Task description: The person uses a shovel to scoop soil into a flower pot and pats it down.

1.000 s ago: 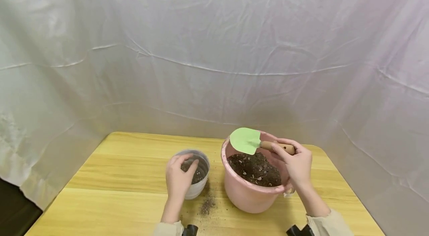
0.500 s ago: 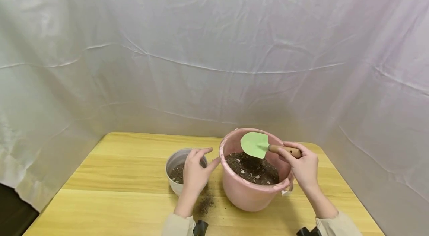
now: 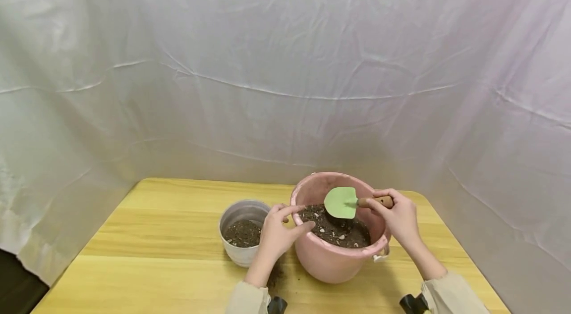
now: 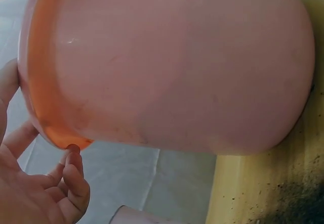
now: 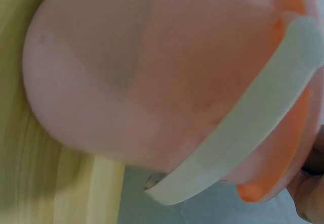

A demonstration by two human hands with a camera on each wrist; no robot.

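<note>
Pink plastic, smooth and unmarked, makes up the round bucket [image 3: 332, 259] standing on the right half of the pale wooden table [image 3: 147, 249]; no brand, label or writing can be read on it or on anything else in view. It holds dark soil flecked with pale bits [image 3: 341, 235], and a white bail handle [image 5: 243, 148] hangs down its outer wall. The right hand [image 3: 399, 217] grips the wooden handle of a small trowel with a light green blade [image 3: 341, 202], fingers curled round it; the blade is low over the soil inside the bucket. The left hand [image 3: 278, 235] lies at the bucket's near-left rim, fingers fairly straight, their tips over the edge; the left wrist view shows fingertips [image 4: 73, 153] touching the rim's underside. Just left of the bucket stands a small white round pot [image 3: 236, 254], partly filled with the same dark soil. Spilled soil [image 4: 288, 209] lies on the table between the two containers. White creased cloth [image 3: 285, 56] hangs behind.
</note>
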